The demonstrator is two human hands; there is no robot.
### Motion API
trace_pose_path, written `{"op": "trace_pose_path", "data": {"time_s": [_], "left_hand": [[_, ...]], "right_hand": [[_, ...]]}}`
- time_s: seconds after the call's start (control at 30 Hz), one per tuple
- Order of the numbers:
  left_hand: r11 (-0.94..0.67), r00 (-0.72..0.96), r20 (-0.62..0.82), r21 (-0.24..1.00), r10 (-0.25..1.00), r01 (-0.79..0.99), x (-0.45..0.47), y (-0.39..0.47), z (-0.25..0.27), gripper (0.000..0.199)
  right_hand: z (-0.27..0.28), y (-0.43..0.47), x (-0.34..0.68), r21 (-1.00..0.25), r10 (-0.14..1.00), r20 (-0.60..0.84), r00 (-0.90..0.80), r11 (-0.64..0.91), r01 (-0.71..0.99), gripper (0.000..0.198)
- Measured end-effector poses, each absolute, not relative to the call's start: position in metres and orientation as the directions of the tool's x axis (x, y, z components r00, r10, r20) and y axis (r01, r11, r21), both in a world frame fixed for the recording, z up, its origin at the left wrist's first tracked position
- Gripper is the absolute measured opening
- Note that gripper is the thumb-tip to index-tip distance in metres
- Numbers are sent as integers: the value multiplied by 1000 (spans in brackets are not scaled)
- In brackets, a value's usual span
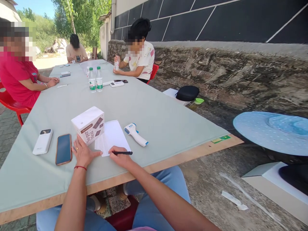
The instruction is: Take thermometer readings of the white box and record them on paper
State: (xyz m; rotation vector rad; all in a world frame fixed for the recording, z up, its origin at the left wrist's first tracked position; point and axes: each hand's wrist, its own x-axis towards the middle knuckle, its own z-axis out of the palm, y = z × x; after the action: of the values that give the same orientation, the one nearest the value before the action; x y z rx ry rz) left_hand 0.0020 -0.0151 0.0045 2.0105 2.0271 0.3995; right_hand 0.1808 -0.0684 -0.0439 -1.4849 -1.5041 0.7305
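Observation:
My right hand (121,157) grips a black pen (123,153) over the lower edge of a white sheet of paper (115,138) with rows of writing on its left part. My left hand (83,152) lies with its fingers spread on the table, the fingertips against the base of a white box (89,120). The box carries brown print reading "Su-per Meal" and stands partly over the paper. Left of that hand lies a phone (64,149) in a brown case, and beyond it a white power bank (43,141). A white and blue infrared thermometer (136,134) rests right of the paper.
Several people sit around the long cloth-covered table (163,128). Two water bottles (95,80) with green caps stand mid-table, near a white device (117,84). A blue hat (274,133) and a white box (276,189) are at the right, beyond the table edge.

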Motion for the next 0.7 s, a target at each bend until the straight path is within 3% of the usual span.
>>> {"op": "trace_pose_path", "data": {"time_s": [0.33,0.7], "left_hand": [[10,-9,-5,355,1000,935,2,-15,6,149],[-11,2,23,373,1000,928,0,-14,2,150]], "right_hand": [[-45,-68,181,-922,979,157,128,99,373,13],[-42,-70,180,-892,985,137,103,77,445,13]]}}
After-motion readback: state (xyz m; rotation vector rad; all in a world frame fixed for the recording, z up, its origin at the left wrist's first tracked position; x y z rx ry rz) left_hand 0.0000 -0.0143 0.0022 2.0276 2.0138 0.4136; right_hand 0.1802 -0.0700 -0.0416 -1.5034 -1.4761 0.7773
